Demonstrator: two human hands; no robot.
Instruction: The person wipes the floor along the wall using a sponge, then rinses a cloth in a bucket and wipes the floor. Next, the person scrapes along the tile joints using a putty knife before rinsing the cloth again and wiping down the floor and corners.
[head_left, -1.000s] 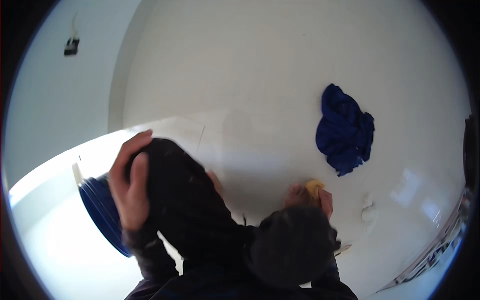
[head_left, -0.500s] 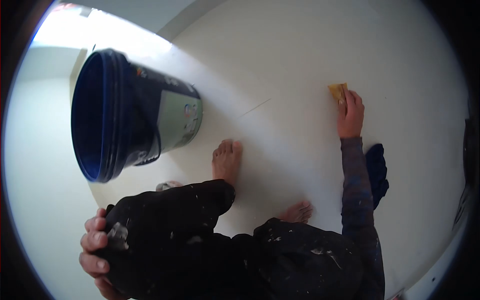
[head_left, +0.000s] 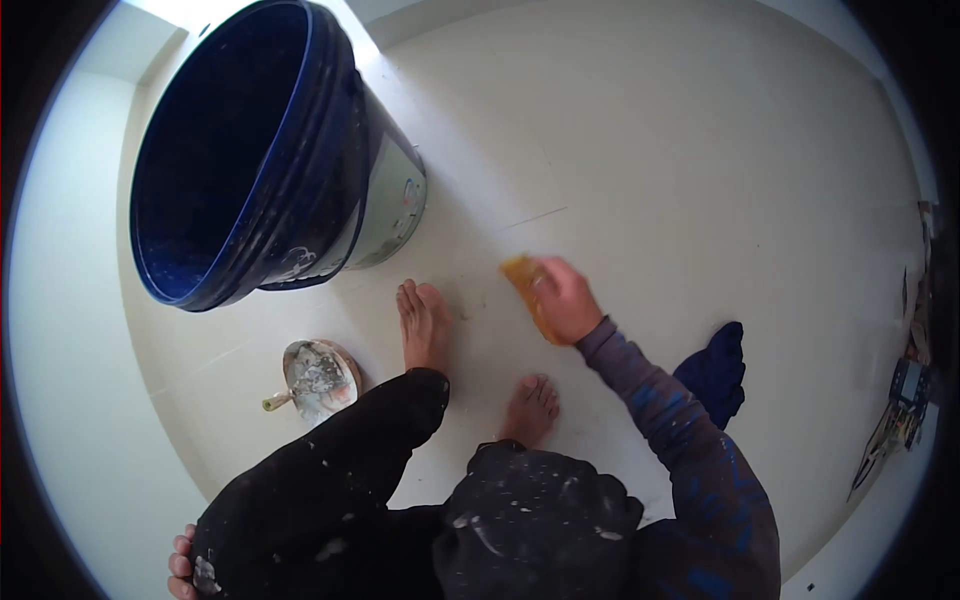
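Observation:
My right hand [head_left: 568,300] grips a yellow-brown sponge [head_left: 525,285], slightly smeared by motion. It is near the middle of the view, in front of my feet; I cannot tell whether the sponge touches the floor. My left hand [head_left: 181,566] rests over my left knee at the lower left, its visible fingers apart and only partly in view. It holds nothing that I can see. A dark blue cloth [head_left: 715,375] lies on the floor beside my right forearm.
A large dark blue bucket [head_left: 340,180] stands at the upper left, its handle hanging down. Near my left foot [head_left: 425,325] is a round, paint-stained container [head_left: 320,380] with a handle-like piece sticking out. Tools and scraps [head_left: 908,390] lie along the right edge. A wall [head_left: 80,300] runs along the left.
My right hand has moved left and nearer to my feet with the sponge. The view has shifted, showing more of the stained container and the items at right. My left hand remains on the knee.

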